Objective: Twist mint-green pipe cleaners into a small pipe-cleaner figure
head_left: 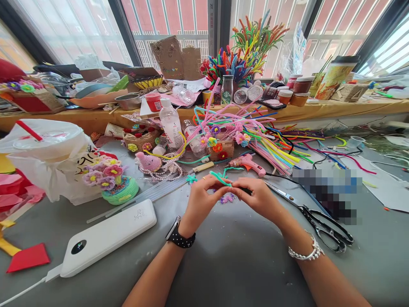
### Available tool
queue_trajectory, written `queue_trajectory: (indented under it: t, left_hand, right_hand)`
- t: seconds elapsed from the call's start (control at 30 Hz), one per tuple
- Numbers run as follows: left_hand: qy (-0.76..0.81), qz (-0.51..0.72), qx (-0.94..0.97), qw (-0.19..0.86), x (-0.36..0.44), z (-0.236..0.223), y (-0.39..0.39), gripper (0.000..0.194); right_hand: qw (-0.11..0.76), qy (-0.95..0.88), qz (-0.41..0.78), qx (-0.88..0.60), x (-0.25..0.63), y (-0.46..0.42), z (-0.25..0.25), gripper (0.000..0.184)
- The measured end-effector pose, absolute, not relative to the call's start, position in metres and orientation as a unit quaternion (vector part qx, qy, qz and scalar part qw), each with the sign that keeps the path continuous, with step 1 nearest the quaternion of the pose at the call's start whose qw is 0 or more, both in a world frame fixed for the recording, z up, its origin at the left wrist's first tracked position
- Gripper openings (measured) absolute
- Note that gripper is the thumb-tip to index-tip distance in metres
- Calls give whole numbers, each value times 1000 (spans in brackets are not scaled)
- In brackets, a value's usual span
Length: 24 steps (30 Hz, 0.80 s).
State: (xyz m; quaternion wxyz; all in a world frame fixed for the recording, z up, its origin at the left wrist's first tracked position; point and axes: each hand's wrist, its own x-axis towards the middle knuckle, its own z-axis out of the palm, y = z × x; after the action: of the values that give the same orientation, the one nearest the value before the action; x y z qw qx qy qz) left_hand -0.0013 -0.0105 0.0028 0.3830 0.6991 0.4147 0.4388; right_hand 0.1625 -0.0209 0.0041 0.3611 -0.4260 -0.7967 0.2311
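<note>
Between my two hands is a green pipe cleaner [220, 179], pinched near the middle of the view above the grey table. My left hand [204, 194] closes thumb and fingers on it, and my right hand [254, 194] grips it from the other side with the fingertips almost meeting. Part of the pipe cleaner is hidden by the fingers. Just beyond the left hand lies a small teal pipe-cleaner flower [191, 179]. A purple and pink fuzzy piece [227, 198] rests on the table behind the fingertips.
A pink glue gun [247, 163] lies beyond my hands, with black-handled scissors [322, 228] to the right. On the left are a white power bank [108, 238], a green-based flower ornament [119, 192] and a bagged drink cup [47, 149]. Loose pipe cleaners [271, 149] spread behind.
</note>
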Motion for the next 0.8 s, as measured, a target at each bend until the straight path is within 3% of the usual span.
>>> queue_trajectory:
  t: [0.17, 0.27, 0.43, 0.57, 0.67, 0.8]
  left_hand:
    - [418, 452, 648, 449, -2, 4, -10, 17]
    - [423, 466, 575, 523, -2, 3, -8, 15]
    - [401, 522, 431, 617, -3, 0, -2, 14]
    - [384, 537, 356, 662, -3, 1, -1, 15]
    - [380, 532, 362, 664, -1, 1, -2, 17]
    - [392, 520, 396, 647, 3, -2, -5, 17]
  right_hand:
    - [376, -778, 234, -445, 162, -21, 5, 18]
    - [433, -745, 198, -468, 162, -20, 3, 17]
    - [581, -595, 176, -527, 160, -16, -5, 45]
    - [491, -640, 300, -509, 153, -18, -6, 24]
    - [416, -698, 345, -471, 145, -22, -6, 21]
    - [413, -706, 325, -474, 138, -26, -10, 21]
